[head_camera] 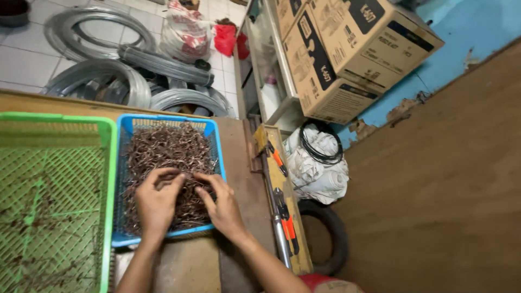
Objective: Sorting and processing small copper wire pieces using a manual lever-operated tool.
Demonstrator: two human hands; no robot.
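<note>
While both hands worked in the blue basket (124, 126), the heap of rusty brown wire pieces (165, 154) filled most of it, piled toward its far end. The left hand (157, 202) lay curled on the pile at the basket's near half, fingers bent into the tangle; whether they pinched a piece could not be told. The right hand (220, 203), just beside it toward the basket's right wall, rested with fingers spread and loose on the pieces. Sorting such a tangle was judged best done by lifting few pieces at once, since they interlock. A green basket (111, 163) stood touching the blue basket's left wall, nearly bare. Orange-handled pliers (286, 220) lay right of the blue basket.
</note>
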